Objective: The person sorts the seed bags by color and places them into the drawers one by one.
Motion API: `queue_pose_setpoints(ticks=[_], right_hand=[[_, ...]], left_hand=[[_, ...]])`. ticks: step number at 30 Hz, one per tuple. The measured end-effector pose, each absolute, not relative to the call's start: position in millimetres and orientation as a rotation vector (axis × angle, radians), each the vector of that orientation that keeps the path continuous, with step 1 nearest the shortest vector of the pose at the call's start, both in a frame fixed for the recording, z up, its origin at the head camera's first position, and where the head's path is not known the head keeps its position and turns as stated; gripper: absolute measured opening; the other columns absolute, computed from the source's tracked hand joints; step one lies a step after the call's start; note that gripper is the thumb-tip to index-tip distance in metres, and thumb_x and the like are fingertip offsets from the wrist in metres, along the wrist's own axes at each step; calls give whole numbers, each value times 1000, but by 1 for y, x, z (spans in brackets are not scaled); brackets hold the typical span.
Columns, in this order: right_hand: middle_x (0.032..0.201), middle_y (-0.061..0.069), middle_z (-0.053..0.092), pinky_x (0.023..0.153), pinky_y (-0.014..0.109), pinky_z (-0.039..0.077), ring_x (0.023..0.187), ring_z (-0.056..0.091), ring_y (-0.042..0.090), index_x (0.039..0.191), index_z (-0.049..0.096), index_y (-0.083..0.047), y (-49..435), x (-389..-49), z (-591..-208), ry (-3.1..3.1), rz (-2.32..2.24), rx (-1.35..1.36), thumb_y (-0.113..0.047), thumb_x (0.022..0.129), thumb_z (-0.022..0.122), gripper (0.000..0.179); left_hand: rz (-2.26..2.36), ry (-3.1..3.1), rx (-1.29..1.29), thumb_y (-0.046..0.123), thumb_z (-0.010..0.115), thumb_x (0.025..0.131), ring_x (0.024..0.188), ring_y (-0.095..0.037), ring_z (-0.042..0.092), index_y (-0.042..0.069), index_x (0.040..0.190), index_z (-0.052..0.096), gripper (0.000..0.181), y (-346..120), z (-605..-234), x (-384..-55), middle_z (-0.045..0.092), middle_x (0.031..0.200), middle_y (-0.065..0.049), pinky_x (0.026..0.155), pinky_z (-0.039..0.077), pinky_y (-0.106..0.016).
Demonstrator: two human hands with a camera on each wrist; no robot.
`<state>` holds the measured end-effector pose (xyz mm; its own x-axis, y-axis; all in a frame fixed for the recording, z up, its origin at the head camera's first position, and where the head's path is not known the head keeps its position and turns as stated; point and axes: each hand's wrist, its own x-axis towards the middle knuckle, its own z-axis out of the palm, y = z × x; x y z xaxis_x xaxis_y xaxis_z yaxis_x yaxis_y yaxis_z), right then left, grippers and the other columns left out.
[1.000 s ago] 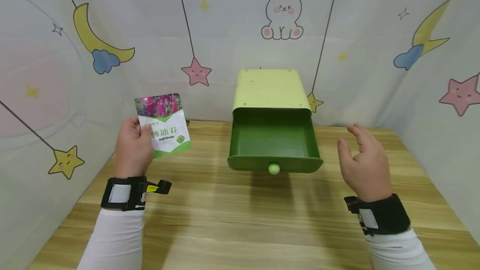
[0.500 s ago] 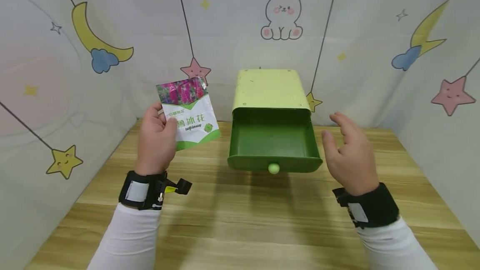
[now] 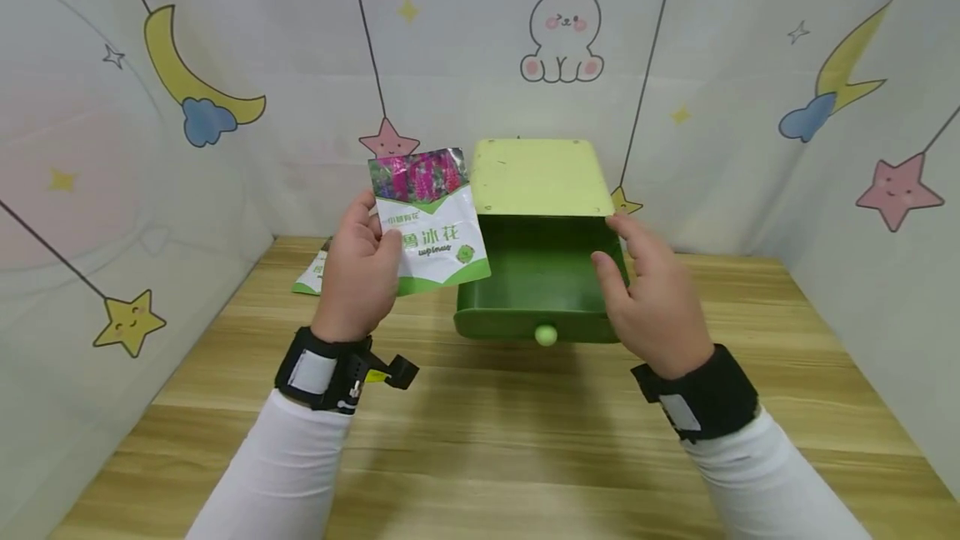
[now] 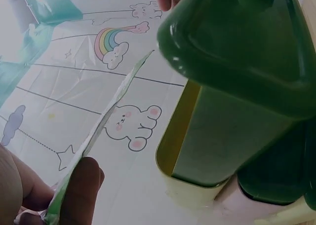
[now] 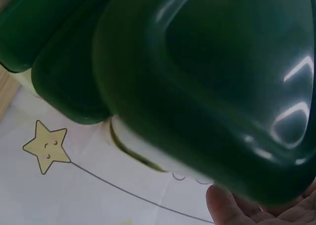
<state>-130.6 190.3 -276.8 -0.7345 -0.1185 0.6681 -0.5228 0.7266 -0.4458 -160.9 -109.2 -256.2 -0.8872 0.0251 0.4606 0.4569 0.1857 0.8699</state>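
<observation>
My left hand (image 3: 354,286) pinches a seed packet (image 3: 438,252) between thumb and fingers. The packet is white and green with a picture of pink flowers, raised upright over the left side of a pulled-out green drawer (image 3: 498,324). From the left wrist the same packet (image 4: 106,109) appears nearly edge-on. The drawer juts from a pale yellow-green cabinet (image 3: 542,177) and has a round light green knob (image 3: 546,335). At the drawer's right side, my right hand (image 3: 658,307) has its fingers extended and holds nothing. In the right wrist view, the drawer front (image 5: 222,87) partly hides its fingers.
Behind my left hand, part of a second packet (image 3: 309,279) lies on the wooden table (image 3: 480,457). Lower drawers (image 4: 276,166) show beneath the pulled-out one in the left wrist view. A printed cloth wall (image 3: 465,65) closes off the back and both sides.
My left hand has carried the packet rightward to overlap the drawer's left side, uncovering the second packet. The right hand has moved left, to the drawer's right side.
</observation>
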Motion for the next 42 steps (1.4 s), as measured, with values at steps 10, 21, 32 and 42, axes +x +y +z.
queue_pose_setpoints(ticks=[10,21,32,42], right_hand=[[137,17,46,100,51,37,126,36,20,136,44,0,178,-138,-277,-2343,832,545,-20,96,53,46],[125,17,57,64,43,51,80,60,21,137,43,-1,158,-137,-267,-2446,832,586,-29,98,50,49],[94,2,68,38,28,32,42,39,11,136,42,-4,143,-135,-262,-2481,899,653,-22,98,51,43],[75,0,63,39,26,29,42,37,12,135,43,1,141,-135,-262,-2485,927,575,-15,96,54,43]], left_hand=[[-1675,-2224,-437,11,40,100,42,-18,23,16,151,14,57,-97,-269,-173,46,70,-17,37,24,-23],[-1792,-2178,-613,1,35,99,65,-19,55,9,150,7,59,-79,-254,-165,48,133,-12,41,30,-23],[-1880,-2069,-853,-6,32,97,93,-27,59,1,147,9,56,-61,-239,-149,53,115,-22,75,54,-32],[-1837,-2132,-841,-6,32,97,91,-27,58,-1,148,6,57,-58,-239,-148,53,117,-23,67,48,-28]])
